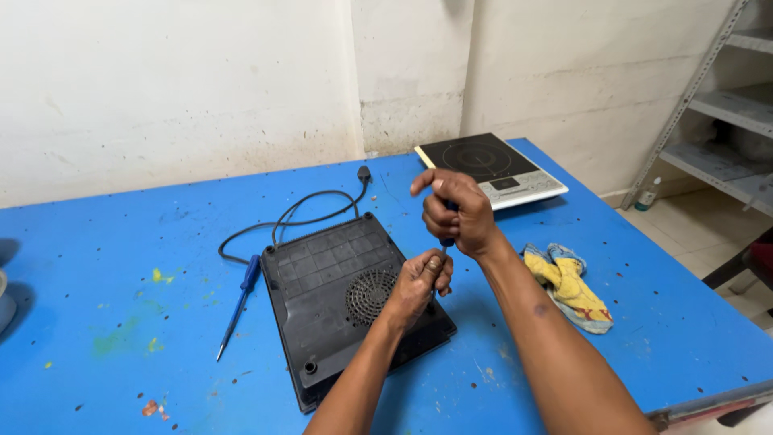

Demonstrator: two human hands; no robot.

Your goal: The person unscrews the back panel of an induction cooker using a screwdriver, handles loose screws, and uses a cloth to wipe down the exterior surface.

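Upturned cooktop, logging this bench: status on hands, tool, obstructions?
Right hand shut on screwdriver handle, left hand pinching its shaft. Tip down on black cooktop, near the fan grille. Spare blue screwdriver lies left, clear.

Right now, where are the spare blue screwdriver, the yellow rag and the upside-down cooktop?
spare blue screwdriver [248, 278], head view, on its blue handle.
yellow rag [568, 286], head view, on its crumpled middle.
upside-down cooktop [322, 282], head view, on its black ribbed underside.

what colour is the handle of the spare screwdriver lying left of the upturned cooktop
Blue, on the spare screwdriver lying on the table; the head view shows it plainly.
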